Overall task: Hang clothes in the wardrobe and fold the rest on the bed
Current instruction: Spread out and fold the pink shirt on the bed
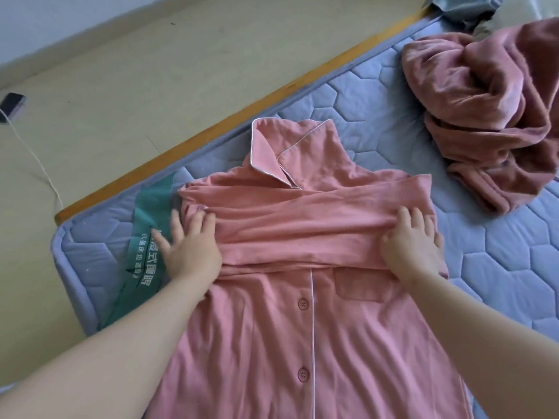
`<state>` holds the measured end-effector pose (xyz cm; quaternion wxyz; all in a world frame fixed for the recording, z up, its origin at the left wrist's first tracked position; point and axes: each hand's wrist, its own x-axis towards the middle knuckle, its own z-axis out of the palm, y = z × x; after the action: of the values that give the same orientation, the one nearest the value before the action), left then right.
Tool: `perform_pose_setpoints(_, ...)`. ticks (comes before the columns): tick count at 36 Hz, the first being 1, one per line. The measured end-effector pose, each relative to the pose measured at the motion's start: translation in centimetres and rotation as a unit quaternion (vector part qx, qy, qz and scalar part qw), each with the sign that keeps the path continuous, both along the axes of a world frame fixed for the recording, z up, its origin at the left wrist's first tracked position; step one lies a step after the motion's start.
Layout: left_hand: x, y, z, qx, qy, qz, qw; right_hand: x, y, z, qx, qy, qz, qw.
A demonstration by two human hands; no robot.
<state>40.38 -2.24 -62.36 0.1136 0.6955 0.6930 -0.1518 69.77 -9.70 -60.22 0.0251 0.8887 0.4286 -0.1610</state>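
- The pink shirt lies flat on the bed, on the grey-blue mattress, with the front side up and the collar pointing away from the person.
- Its sleeves are folded across the chest, one over the other, above the pocket and the buttons.
- The left hand rests on the left end of the folded sleeves, with the fingers spread and rather straight. It grips nothing.
- The right hand presses on the right end of the sleeves, also with flat fingers and not grasping.
- A dark pink fleece cloth lies in a heap on the mattress to the right, apart from the shirt.
- A green band with white characters crosses the mattress just beside the left hand.
- On the floor to the left there is a phone with a white cable.
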Motion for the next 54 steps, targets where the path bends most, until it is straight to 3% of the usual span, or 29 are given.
perform_pose_setpoints(4,2.2,0.3,0.4,0.173,-0.063,-0.077,0.980,-2.1,1.3,0.5,0.051,-0.017,0.121,0.991)
perform_pose_setpoints(7,4.5,0.9,0.9,0.102,-0.181,-0.142,0.968,-3.2,2.4,0.1,0.013,0.068,0.083,0.994)
perform_pose_setpoints(9,6.0,2.3,1.3,0.053,-0.225,-0.083,0.969,-3.2,3.0,-0.8,-0.028,0.164,0.033,0.985)
perform_pose_setpoints(10,6.7,3.4,1.4,0.022,-0.247,0.005,0.969,-3.2,3.1,-1.3,-0.047,0.197,0.029,0.979)
perform_pose_setpoints(12,8.1,6.1,1.2,-0.055,-0.323,0.186,0.926,-2.9,3.4,-2.1,-0.071,0.230,0.032,0.970)
perform_pose_setpoints(14,9.4,8.3,1.4,-0.081,-0.353,0.183,0.914,-2.4,3.3,-2.8,-0.088,0.247,0.031,0.964)
perform_pose_setpoints(16,10.7,9.3,1.5,-0.081,-0.330,0.006,0.941,-2.0,3.4,-3.4,-0.100,0.263,0.026,0.959)
perform_pose_setpoints(18,11.5,8.9,2.2,-0.062,-0.266,-0.177,0.945,-1.8,3.7,-3.9,-0.106,0.275,0.017,0.955)
perform_pose_setpoints(20,11.8,8.5,2.5,-0.043,-0.189,-0.266,0.944,-1.9,4.0,-4.5,-0.113,0.278,0.005,0.954)
perform_pose_setpoints(27,8.6,4.3,1.1,-0.076,-0.123,-0.268,0.952,-2.3,3.6,-5.4,-0.121,0.255,0.010,0.959)
perform_pose_setpoints(36,0.9,-5.6,2.1,-0.087,-0.082,-0.121,0.985,-4.2,-2.8,-1.6,-0.051,0.179,0.082,0.979)
perform_pose_setpoints(39,0.3,-9.9,2.5,-0.108,-0.115,-0.108,0.982,-6.7,-7.4,-0.7,-0.083,0.222,0.099,0.966)
perform_pose_setpoints(42,-0.2,-14.7,2.5,-0.146,-0.122,-0.129,0.973,-9.5,-12.4,0.0,-0.114,0.275,0.102,0.949)
perform_pose_setpoints(51,-3.2,-27.6,3.3,-0.269,-0.118,-0.189,0.937,-16.4,-25.8,1.4,-0.202,0.273,0.116,0.933)
perform_pose_setpoints(54,-3.9,-30.1,3.2,-0.259,-0.112,-0.231,0.931,-17.0,-28.8,1.2,-0.216,0.269,0.115,0.932)
